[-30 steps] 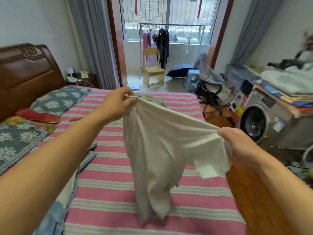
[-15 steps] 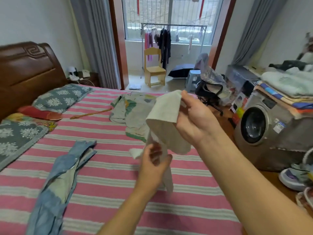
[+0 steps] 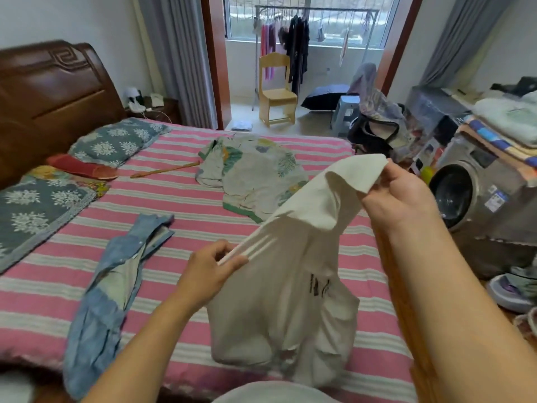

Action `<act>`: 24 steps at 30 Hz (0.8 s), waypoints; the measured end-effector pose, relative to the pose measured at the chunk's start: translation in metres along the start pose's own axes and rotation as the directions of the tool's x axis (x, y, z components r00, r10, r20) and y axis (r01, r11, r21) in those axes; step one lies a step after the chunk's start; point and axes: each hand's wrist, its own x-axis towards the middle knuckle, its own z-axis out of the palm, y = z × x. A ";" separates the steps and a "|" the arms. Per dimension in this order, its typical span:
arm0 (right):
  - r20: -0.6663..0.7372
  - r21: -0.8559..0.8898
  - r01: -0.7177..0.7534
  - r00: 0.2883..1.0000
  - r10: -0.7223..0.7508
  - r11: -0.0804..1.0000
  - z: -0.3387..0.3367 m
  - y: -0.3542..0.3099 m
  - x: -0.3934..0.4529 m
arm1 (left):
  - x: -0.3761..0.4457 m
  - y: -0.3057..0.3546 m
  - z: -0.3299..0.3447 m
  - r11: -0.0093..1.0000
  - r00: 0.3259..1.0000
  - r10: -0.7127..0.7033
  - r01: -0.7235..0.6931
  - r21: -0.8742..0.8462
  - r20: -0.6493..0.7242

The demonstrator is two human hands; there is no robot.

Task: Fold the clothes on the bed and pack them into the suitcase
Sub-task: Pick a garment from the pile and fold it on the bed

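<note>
Shirt (image 3: 290, 301) hangs between left hand (image 3: 207, 271) and right hand (image 3: 398, 196).

Matt white cloth shirt (image 3: 290, 301), faded denim garment (image 3: 107, 286), striped woven bedsheet (image 3: 189, 199), glossy carved wooden headboard (image 3: 49, 82).

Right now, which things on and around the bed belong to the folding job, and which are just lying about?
Job: white T-shirt pinched by left hand and right hand; leaf-print shirt; blue denim garment.

Lying about: red slipper, thin wooden stick, grey washing machine, small wooden chair.
</note>
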 end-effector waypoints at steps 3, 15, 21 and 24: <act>-0.083 0.017 0.032 0.996 -0.031 0.999 -0.025 -0.023 0.015 | -0.010 -0.019 -0.015 0.944 0.876 -0.166 0.008 0.330 0.453; 0.098 -0.808 0.109 0.994 -0.051 0.579 -0.061 0.048 0.051 | -0.014 0.048 -0.038 0.558 0.906 -0.394 0.368 -0.744 0.152; 0.232 -0.898 0.230 0.972 -0.041 0.376 -0.094 0.165 -0.060 | 0.011 0.075 0.005 0.532 0.865 -0.472 0.433 -0.727 0.169; 0.275 -0.905 0.231 0.959 0.074 0.357 -0.099 0.190 -0.084 | 0.003 0.079 0.020 0.517 0.844 -0.469 0.501 -0.694 0.259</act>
